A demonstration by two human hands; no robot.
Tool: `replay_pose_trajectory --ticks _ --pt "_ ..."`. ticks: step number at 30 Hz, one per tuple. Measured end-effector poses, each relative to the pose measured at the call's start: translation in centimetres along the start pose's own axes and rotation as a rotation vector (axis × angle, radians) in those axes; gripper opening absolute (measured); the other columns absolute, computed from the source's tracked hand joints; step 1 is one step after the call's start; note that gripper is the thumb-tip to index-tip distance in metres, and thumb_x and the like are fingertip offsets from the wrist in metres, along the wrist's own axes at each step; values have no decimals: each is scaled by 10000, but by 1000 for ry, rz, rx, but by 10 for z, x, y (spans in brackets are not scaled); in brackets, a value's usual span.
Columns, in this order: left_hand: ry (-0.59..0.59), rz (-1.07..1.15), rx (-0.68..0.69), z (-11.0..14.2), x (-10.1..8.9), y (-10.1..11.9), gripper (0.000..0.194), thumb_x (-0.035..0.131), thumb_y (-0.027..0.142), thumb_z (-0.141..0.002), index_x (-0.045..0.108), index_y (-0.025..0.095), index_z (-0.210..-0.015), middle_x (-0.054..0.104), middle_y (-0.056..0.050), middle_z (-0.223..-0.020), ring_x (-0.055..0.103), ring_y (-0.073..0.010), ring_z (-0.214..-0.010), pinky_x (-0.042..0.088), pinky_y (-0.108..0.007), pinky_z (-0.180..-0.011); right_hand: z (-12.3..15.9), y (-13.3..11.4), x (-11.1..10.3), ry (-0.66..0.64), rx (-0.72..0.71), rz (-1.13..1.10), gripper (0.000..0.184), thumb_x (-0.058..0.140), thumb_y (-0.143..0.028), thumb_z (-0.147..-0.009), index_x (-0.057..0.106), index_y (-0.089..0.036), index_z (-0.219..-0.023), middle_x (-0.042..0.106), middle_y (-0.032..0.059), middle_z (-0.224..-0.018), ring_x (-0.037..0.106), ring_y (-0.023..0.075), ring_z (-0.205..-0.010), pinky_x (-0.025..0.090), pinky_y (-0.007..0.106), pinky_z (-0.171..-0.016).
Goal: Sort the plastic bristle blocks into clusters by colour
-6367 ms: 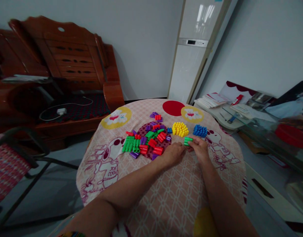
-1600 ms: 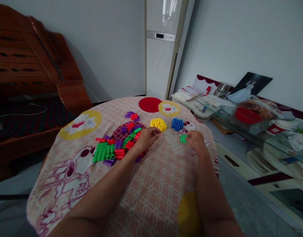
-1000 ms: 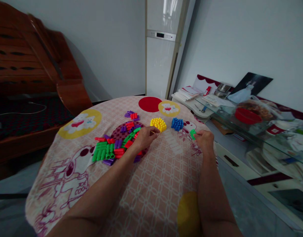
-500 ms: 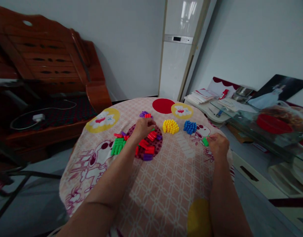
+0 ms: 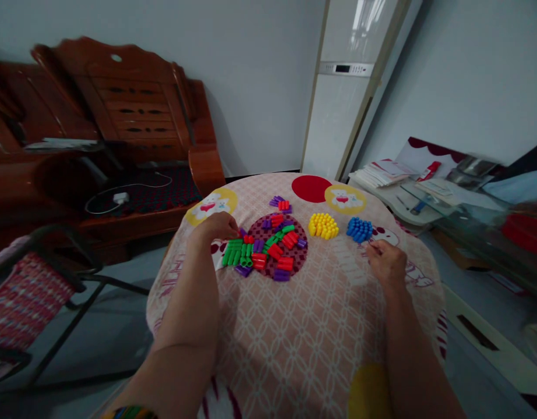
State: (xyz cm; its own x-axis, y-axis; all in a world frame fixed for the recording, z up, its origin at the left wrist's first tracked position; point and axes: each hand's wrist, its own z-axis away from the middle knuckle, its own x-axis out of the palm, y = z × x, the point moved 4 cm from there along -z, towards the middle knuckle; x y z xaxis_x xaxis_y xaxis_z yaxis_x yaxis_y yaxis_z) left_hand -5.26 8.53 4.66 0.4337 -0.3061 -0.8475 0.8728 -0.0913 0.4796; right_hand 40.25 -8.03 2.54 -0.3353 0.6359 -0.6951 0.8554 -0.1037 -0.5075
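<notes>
My left hand [image 5: 217, 226] is at the left end of the pile, its fingers closed on a red plastic peg [image 5: 239, 233], partly hidden. Below its fingertips lie green plastic pegs [image 5: 234, 252] in side-by-side rows. Red pegs [image 5: 285, 264] and purple pegs [image 5: 281, 275] are scattered to the right. My right hand [image 5: 387, 262] is above the cloth, just right of and nearer than the blue pegs [image 5: 360, 229]; thumb and fingers are pinched, and what they hold, if anything, is hidden. Yellow pegs [image 5: 323, 226] stand clustered between the pile and the blue ones.
A patterned cloth [image 5: 303, 326] covers the round table. A wooden bench [image 5: 133, 99] stands back left, with a folding chair [image 5: 30, 297] nearer. At the right, a glass-topped stand [image 5: 452, 215] holds papers [image 5: 384, 173] and other items. A tall white appliance [image 5: 338, 116] is behind.
My left hand has moved left from over the pile to its left end. My right hand has shifted toward the blue pegs; the green piece at its fingertips no longer shows. The view has turned left.
</notes>
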Motion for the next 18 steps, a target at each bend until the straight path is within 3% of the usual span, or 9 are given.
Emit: replay_pose_trajectory --ticks 5,8,11,13,16,18 --pt "-42 -2 -114 12 8 -16 380 783 285 -518 681 190 -871 644 4 -490 602 -173 -448 426 -235 -481 2 -5 3 -3 -24 -12 351 526 -478 -778 700 -180 -710 693 83 -641 570 186 -570 380 295 -587" --pt "-36 -67 -126 18 14 -6 512 761 263 -566 659 183 -1061 596 33 -448 562 -168 -405 411 -240 -471 2 -7 3 -10 -16 -38 349 529 -473 -770 698 -175 -706 691 85 -643 572 184 -571 393 295 -594" --pt "-38 -24 -35 22 15 11 513 720 230 -597 652 191 -1104 658 13 -559 568 -159 -432 401 -237 -466 3 -12 5 -29 -11 -56 337 527 -463 -767 696 -178 -708 687 80 -636 578 186 -578 405 293 -592" --pt "43 4 29 23 7 21 441 702 204 -600 676 190 -1041 703 -12 -661 589 -152 -482 411 -236 -489 5 -21 7 -38 -28 -85 322 533 -453 -773 694 -181 -712 688 76 -636 585 188 -584 417 292 -596" --pt "263 43 127 25 -8 40 294 695 231 -633 713 182 -923 719 -27 -727 623 -154 -576 438 -239 -554 9 -41 12 -43 -95 -177 294 552 -432 -798 691 -185 -722 694 66 -653 602 188 -594 444 294 -614" --pt "329 156 217 26 -4 60 255 685 275 -671 726 176 -902 718 -29 -732 640 -161 -618 458 -246 -585 15 -59 17 -68 -167 -253 260 567 -400 -826 690 -189 -736 697 59 -681 618 185 -610 461 292 -625"
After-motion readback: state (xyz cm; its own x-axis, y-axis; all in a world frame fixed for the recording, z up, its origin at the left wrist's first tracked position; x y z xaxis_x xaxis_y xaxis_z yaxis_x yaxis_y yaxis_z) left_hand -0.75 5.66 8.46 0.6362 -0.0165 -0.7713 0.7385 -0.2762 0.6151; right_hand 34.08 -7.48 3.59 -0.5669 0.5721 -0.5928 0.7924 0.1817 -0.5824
